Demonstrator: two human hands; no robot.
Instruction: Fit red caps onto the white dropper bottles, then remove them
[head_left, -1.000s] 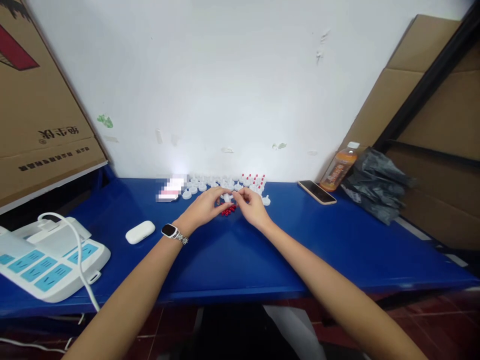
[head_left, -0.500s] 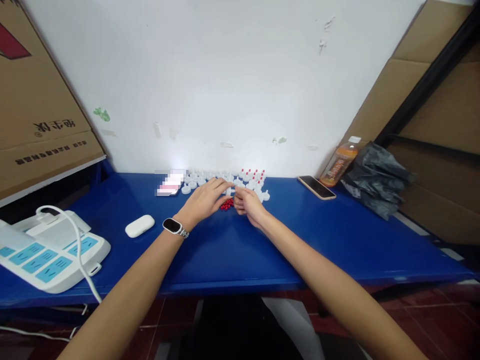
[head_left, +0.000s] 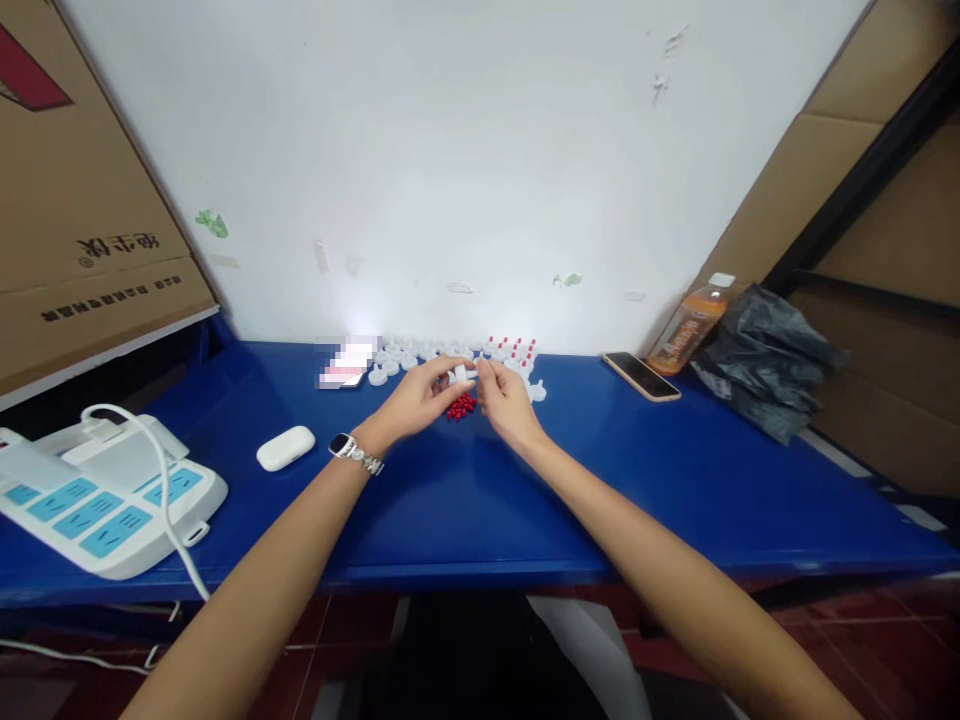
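Observation:
A white nozzle cap (head_left: 461, 374) is pinched between the thumb and fingers of my left hand (head_left: 412, 400), its thin spout pointing right. My right hand (head_left: 511, 402) is closed in a pinch at the end of that spout. Whatever lies between the right fingertips is too small to make out. Just below and between the hands is a small pile of red tips (head_left: 460, 406) on the blue table (head_left: 465, 500). Behind the hands stand several white nozzle caps (head_left: 379, 376). Several caps with red tips (head_left: 517, 352) are grouped at the back right.
A lit phone (head_left: 349, 362) and a white earbud case (head_left: 286, 448) lie to the left, with a power strip (head_left: 112, 510) farther out. At right are another phone (head_left: 641, 376), a drink bottle (head_left: 688, 325) and a black plastic bag (head_left: 765, 360). A wall closes off the back.
My right hand has shifted its grip and sits slightly higher at the spout's end. The white cap shows more clearly in my left hand. The whole view has shifted slightly.

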